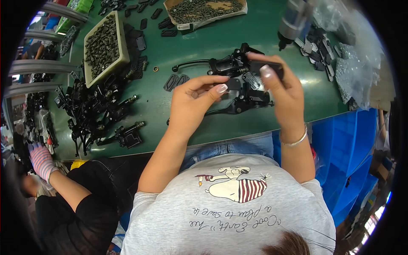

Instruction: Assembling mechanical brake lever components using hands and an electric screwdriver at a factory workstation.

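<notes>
The step in hand seems to be fitting a small cover (233,84) onto a lever assembly (231,66) that lies on the green table (212,42). The next move probably needs careful alignment of the cover. The left hand (193,100) pinches the cover between thumb and forefinger. The right hand (284,91) closes its fingers on a black part (265,66) just above the assembly.

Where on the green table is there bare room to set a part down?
Bare green table lies between the cardboard box and the lever assembly, and along the near edge below the left hand. Crowded: the black parts pile and the bagged parts.
</notes>
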`<control>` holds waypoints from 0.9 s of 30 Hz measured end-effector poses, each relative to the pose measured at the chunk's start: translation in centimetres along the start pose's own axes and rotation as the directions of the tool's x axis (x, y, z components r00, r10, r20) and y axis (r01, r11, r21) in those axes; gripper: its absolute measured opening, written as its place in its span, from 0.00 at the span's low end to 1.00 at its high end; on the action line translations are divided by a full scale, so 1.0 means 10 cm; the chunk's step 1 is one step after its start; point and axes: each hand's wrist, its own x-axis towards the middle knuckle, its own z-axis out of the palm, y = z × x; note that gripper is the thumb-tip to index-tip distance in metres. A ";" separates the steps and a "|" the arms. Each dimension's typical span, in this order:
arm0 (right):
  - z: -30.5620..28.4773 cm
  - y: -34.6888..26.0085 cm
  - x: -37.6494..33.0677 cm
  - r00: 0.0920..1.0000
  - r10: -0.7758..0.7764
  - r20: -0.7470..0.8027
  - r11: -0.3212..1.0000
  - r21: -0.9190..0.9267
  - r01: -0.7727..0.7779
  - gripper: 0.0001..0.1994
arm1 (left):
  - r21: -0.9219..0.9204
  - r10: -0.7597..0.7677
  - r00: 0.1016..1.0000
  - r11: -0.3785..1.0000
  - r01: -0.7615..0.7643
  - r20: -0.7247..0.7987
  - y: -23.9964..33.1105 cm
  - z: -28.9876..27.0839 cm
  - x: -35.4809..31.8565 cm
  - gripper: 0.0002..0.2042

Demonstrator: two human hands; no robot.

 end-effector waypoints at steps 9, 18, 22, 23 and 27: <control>0.17 0.03 -0.35 0.968 0.249 0.040 0.954 0.163 -0.252 0.09 | -0.211 0.013 1.000 0.977 -0.013 -0.001 -0.02 0.20 -0.24 0.12; 0.12 0.21 -0.49 0.999 0.049 -0.019 0.998 -0.033 -0.050 0.08 | -0.083 0.194 0.975 0.979 -0.186 0.106 -0.14 0.28 -0.22 0.17; 0.00 0.14 -0.53 0.990 0.132 0.042 0.991 -0.041 -0.130 0.08 | -0.019 0.106 0.994 0.994 -0.105 0.035 -0.10 0.34 -0.20 0.15; -0.04 0.11 -0.53 0.977 0.198 0.083 0.979 -0.070 -0.192 0.08 | 0.070 0.142 0.990 0.987 -0.143 0.014 -0.10 0.36 -0.21 0.15; -0.15 0.07 -0.52 0.982 0.142 0.127 0.964 -0.241 -0.109 0.07 | 0.430 0.388 0.915 0.811 -0.397 0.113 -0.16 0.34 -0.19 0.13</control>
